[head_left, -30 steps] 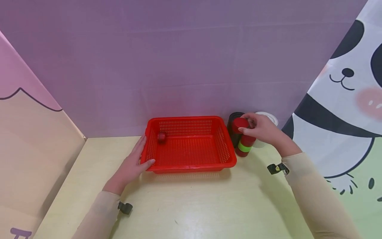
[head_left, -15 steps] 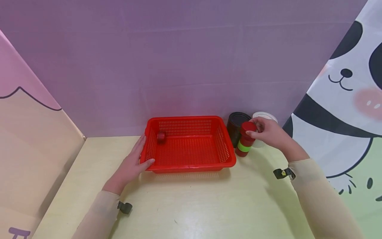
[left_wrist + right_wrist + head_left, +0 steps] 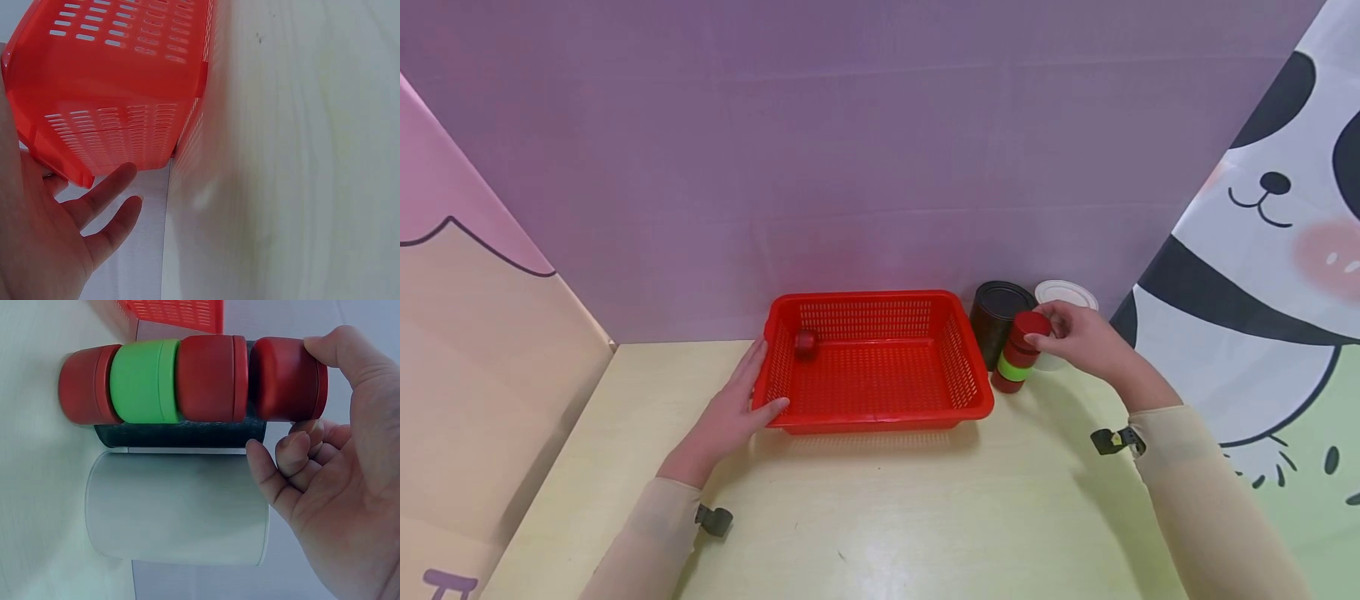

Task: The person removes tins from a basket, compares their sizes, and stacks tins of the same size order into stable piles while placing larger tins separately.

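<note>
My right hand (image 3: 1082,337) pinches a small round red jar with a lid (image 3: 287,378) between thumb and fingers. That jar sits at the top of a stack, right at the lid of another red jar (image 3: 209,378). Below come a green jar (image 3: 144,381) and a red jar (image 3: 84,384) on the table. My left hand (image 3: 733,408) rests at the left end of a red plastic basket (image 3: 880,421), its thumb on the front rim and its straight fingers along the side. Inside the basket, near its left wall, lies a small dark-red round thing (image 3: 806,343).
Close behind the stack stands a black canister (image 3: 996,312), and a white canister (image 3: 178,509) stands beside it, partly covered by my right hand in the head view. The wooden table (image 3: 887,517) meets a purple backdrop (image 3: 865,167) behind the basket.
My right hand has moved down and to the right with the red jar, bringing it over the stack beside the black canister. My left hand and the basket look unmoved.
</note>
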`<state>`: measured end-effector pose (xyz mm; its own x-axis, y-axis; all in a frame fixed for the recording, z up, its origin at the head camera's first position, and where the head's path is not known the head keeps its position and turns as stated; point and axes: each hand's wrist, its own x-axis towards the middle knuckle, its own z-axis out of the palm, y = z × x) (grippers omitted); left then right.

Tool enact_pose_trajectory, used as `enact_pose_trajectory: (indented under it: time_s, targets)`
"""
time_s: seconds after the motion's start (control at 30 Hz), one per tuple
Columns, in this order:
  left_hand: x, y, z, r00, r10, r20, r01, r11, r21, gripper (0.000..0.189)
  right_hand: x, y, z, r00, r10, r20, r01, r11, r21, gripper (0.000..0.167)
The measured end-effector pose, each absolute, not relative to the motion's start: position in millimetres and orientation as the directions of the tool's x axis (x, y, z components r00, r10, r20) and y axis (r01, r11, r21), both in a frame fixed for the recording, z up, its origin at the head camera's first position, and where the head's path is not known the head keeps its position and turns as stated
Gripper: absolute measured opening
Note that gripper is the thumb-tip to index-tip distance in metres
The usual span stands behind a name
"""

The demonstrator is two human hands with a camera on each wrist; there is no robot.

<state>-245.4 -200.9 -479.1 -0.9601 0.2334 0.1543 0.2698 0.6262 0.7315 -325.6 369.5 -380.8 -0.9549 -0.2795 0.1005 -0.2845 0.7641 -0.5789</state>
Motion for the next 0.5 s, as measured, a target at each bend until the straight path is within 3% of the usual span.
enact_pose_trajectory:
  time_s: [0.5]
  targets:
    - [-245.5, -200.8, -480.9, -0.964, 0.222, 0.148, 0.258, 0.634, 0.729, 0.116, -322.9, 372.8, -391.1, -0.955, -0.271, 0.117, -0.284, 0.737, -0.613, 0.052]
